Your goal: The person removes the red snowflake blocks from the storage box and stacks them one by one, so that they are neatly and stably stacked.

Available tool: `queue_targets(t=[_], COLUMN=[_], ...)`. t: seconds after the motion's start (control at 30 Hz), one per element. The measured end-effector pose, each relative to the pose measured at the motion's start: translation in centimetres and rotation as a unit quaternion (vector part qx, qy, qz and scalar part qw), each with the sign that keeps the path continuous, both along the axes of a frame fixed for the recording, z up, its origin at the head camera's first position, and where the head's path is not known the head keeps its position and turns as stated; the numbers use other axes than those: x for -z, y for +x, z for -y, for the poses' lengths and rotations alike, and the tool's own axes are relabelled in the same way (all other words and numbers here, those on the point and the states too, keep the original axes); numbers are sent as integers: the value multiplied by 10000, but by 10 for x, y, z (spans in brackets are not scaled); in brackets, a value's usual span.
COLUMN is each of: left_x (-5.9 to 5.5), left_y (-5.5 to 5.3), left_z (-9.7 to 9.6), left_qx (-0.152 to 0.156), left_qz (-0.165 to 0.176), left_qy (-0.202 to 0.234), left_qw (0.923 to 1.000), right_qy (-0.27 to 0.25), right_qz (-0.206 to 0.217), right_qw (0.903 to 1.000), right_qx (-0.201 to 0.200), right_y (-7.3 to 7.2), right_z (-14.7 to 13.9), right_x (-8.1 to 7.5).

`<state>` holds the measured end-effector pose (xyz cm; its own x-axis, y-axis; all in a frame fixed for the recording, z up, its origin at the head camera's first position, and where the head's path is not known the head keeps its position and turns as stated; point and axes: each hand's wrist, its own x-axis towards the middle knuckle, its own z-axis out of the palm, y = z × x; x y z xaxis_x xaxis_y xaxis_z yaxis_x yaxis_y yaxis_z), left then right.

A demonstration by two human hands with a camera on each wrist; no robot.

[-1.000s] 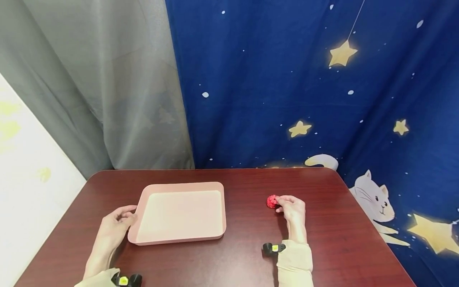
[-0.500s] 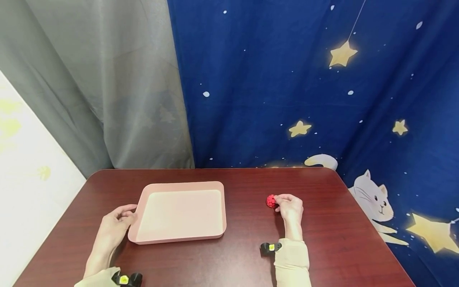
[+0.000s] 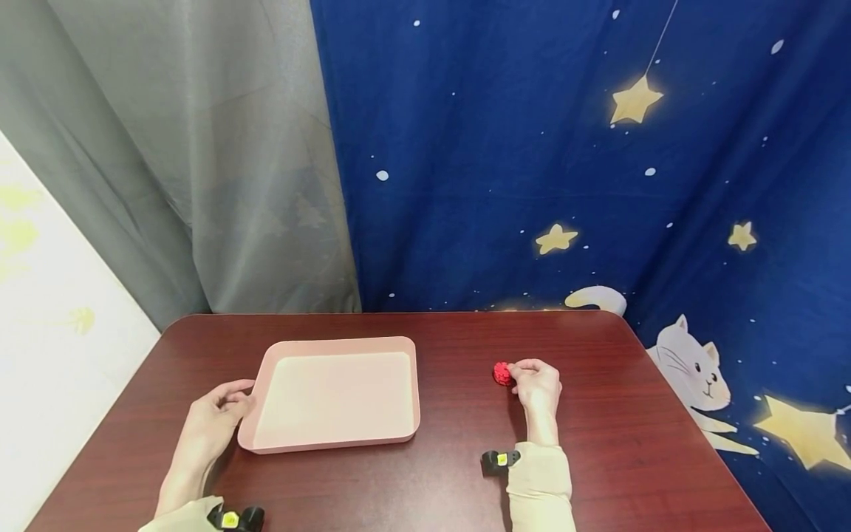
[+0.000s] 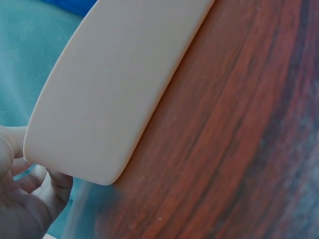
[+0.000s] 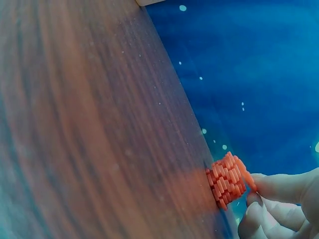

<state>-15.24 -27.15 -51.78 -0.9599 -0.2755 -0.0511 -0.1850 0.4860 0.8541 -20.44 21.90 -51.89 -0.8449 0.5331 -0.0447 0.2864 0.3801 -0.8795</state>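
A shallow pink tray (image 3: 335,399) lies on the left half of the table. My left hand (image 3: 211,423) holds its left edge, and in the left wrist view the thumb and fingers (image 4: 60,184) pinch the tray's end wall (image 4: 114,99). To the right of the tray, my right hand (image 3: 537,386) pinches a small round red object (image 3: 502,373). Up close in the right wrist view, this red plastic object (image 5: 227,181) has staggered, brick-like segments and a thin tab at the pinched end. It is at or just above the table; I cannot tell whether it touches.
The dark reddish wood table (image 3: 459,473) has a rounded far edge. Behind it hang a grey curtain (image 3: 259,185) and a blue star-patterned curtain (image 3: 465,162). A white surface (image 3: 53,332) borders the left side. Black cameras sit at both wrists.
My right hand has shifted slightly left with the red object, mostly in the first half second. The left hand and the tray have stayed in place.
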Motion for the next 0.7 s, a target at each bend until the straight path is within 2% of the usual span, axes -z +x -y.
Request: queue_targets(t=[0.27,0.47,0.7], left_x=[2,3,-1], left_y=[3,5,2], left_z=[2,3,-5], left_qx=[-59,-102,85], left_qz=[16,23,-28], left_qy=[3,-36,-245], left_qw=[10000,9999,9997], right_qy=[45,9,-438], right_qz=[59,-55,-221], right_qw=[10000,10000,9988], right_qx=[-20,-30,21], right_y=[-4,-6,-4], right_z=[4,4,-8], right_x=[0,4,-4])
